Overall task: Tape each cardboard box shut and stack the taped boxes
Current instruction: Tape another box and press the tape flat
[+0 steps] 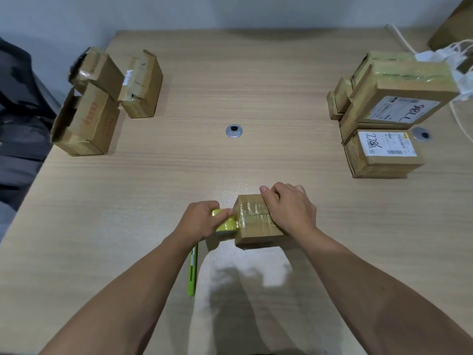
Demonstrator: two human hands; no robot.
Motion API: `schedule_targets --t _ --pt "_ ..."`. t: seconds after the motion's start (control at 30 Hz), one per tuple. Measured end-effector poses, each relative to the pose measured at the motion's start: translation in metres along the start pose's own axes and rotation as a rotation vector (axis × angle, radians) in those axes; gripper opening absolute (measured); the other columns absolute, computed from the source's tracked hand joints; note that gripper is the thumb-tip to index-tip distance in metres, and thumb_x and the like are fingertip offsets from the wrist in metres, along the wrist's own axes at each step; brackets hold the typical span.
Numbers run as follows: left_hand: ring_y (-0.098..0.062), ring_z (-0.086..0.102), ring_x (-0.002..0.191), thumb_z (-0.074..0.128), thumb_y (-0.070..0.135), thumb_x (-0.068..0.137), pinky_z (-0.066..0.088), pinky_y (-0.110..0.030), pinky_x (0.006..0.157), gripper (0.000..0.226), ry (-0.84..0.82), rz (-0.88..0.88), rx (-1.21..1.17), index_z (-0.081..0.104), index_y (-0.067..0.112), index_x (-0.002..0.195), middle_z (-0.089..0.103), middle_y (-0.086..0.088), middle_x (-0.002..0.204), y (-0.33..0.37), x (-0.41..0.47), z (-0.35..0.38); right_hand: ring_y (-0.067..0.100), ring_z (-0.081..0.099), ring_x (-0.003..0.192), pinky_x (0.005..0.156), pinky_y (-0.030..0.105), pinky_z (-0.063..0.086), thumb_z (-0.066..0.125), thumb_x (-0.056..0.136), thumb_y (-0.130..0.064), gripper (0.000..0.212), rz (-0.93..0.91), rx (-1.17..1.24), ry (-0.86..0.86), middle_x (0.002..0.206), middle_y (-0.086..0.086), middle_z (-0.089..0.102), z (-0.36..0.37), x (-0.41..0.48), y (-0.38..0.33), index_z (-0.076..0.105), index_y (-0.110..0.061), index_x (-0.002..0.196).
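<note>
A small cardboard box (256,230) sits near the table's front middle, with a strip of clear tape across its top seam. My right hand (289,208) lies over the box's right side, fingers curled over its far edge. My left hand (202,220) grips a yellow tape roll (226,224) held against the box's left face. At the right stands a stack of taped boxes (391,111), two with white labels. Three untaped boxes (102,103) with loose flaps stand at the left.
A green utility knife (192,275) lies on the wooden table (230,85) under my left forearm. Two round cable grommets (234,130) are set in the tabletop. White cables (458,62) run at the far right. A dark chair (20,111) is at the left edge.
</note>
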State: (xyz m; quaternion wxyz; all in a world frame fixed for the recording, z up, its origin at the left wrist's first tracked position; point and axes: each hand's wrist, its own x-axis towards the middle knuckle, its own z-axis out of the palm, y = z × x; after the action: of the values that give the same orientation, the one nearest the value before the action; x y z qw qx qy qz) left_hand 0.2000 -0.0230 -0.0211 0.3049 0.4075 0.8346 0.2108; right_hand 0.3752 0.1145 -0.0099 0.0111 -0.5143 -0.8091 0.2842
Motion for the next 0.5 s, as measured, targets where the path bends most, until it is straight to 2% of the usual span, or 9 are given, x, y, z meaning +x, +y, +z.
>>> schedule_targets --t 0.13,0.23,0.33,0.43,0.5 --pt "-0.013 0.052 0.068 0.061 0.049 0.094 0.037 -0.029 0.058 0.041 -0.025 -0.049 -0.104 0.061 0.013 0.075 0.058 0.001 0.071 -0.002 -0.003 0.003 0.012 0.04 0.1 0.076 0.035 0.033 0.031 0.101 -0.062 0.047 0.012 0.012 0.007 0.093 -0.013 0.059 -0.002 0.001 -0.001 0.058 -0.026 0.086" --pt "-0.013 0.054 0.079 0.054 0.046 0.099 0.037 -0.028 0.065 0.035 -0.004 -0.033 -0.186 0.059 0.016 0.08 0.06 0.001 0.085 0.001 -0.003 0.006 0.013 0.04 0.101 0.076 0.036 0.035 0.031 0.101 -0.061 0.047 0.025 0.034 0.014 0.093 -0.013 0.06 -0.003 0.002 0.002 0.059 -0.026 0.087" --pt "-0.02 0.053 0.087 0.041 0.042 0.105 0.038 -0.03 0.071 0.041 0.037 -0.023 -0.266 0.057 0.009 0.086 0.057 -0.008 0.09 0.002 -0.002 0.006 0.012 0.038 0.101 0.077 0.037 0.034 0.03 0.101 -0.06 0.047 0.03 0.031 0.015 0.095 -0.012 0.06 -0.004 0.002 0.003 0.059 -0.026 0.089" --pt "-0.019 0.052 0.098 0.03 0.048 0.1 0.039 -0.036 0.084 0.046 0.069 -0.062 -0.354 0.061 0.015 0.094 0.059 -0.003 0.098 -0.003 -0.002 0.004 0.012 0.037 0.101 0.076 0.036 0.033 0.03 0.102 -0.06 0.047 0.054 0.043 0.035 0.095 -0.012 0.06 -0.004 0.001 0.003 0.059 -0.026 0.089" --pt "-0.019 0.051 0.099 0.029 0.044 0.101 0.038 -0.036 0.083 0.044 0.151 -0.111 -0.351 0.062 0.014 0.099 0.059 -0.003 0.101 -0.009 -0.003 0.003 0.012 0.037 0.1 0.075 0.036 0.032 0.03 0.102 -0.06 0.047 0.069 0.049 0.05 0.093 -0.012 0.058 -0.003 0.001 0.003 0.059 -0.026 0.088"
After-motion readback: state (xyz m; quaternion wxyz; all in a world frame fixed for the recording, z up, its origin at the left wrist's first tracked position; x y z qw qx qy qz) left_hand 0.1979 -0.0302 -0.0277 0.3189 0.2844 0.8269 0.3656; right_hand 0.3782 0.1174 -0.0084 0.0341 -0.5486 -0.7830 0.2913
